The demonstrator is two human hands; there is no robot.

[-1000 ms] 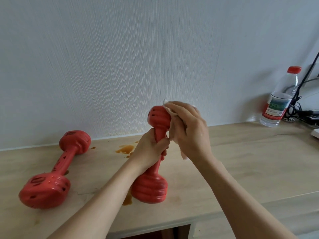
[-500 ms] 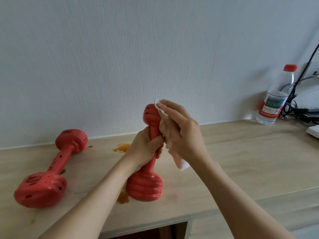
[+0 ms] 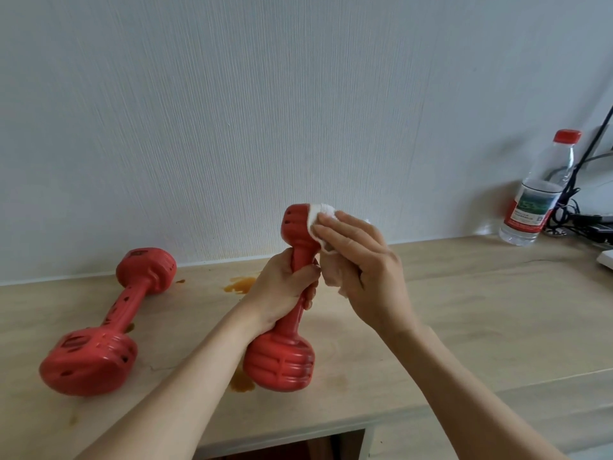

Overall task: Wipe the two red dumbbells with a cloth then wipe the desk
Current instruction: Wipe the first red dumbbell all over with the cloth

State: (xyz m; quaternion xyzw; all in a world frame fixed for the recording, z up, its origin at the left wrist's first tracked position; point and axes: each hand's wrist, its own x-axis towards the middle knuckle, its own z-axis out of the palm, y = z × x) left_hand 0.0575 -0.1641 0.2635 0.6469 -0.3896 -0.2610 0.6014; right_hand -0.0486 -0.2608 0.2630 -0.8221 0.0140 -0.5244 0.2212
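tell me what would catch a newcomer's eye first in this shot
Dead centre, an upright red dumbbell stands on the desk: the left hand grips its handle while the right hand presses a white cloth against its top end. A second red dumbbell lies on the left, with brown stains on the wood between them. A water bottle stands far right by the wall.

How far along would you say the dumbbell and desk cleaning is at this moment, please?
Nothing looks finished yet. In hand: the left hand holds one dumbbell upright by its handle while the right hand presses the white cloth to its upper head. Left: the second dumbbell lies untouched, and brown spills remain on the desk.
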